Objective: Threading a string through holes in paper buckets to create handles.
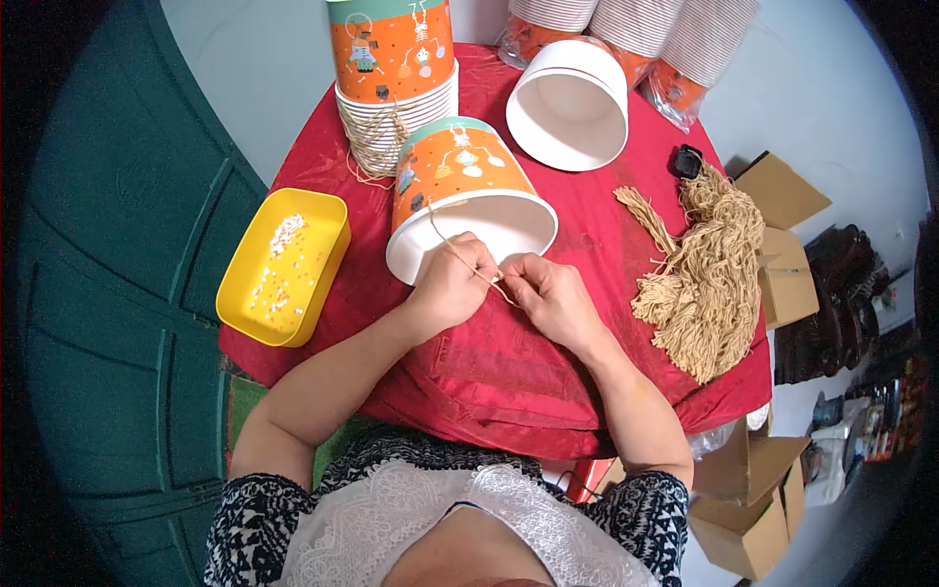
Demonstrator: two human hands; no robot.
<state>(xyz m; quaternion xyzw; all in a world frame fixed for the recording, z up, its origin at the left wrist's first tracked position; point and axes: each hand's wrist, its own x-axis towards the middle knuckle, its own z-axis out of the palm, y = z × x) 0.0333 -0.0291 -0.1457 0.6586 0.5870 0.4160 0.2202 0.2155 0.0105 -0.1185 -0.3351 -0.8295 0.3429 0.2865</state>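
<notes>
An orange paper bucket with a green band and printed figures lies tipped on the red-covered table, its white mouth facing me. From a hole near its rim runs a tan cord down to my hands. My left hand is closed in a pinch on this cord, just in front of the bucket's mouth. Beside it, my right hand pinches the cord's end, fingertips nearly touching the left ones. Something small and pale shows between the fingertips; I cannot make out what it is.
A yellow tub of small white and orange beads stands left. Behind are stacked buckets with hanging cords, white-mouthed buckets and bagged stacks. Right lie a tan cord bundle and a black object; cardboard boxes stand beyond.
</notes>
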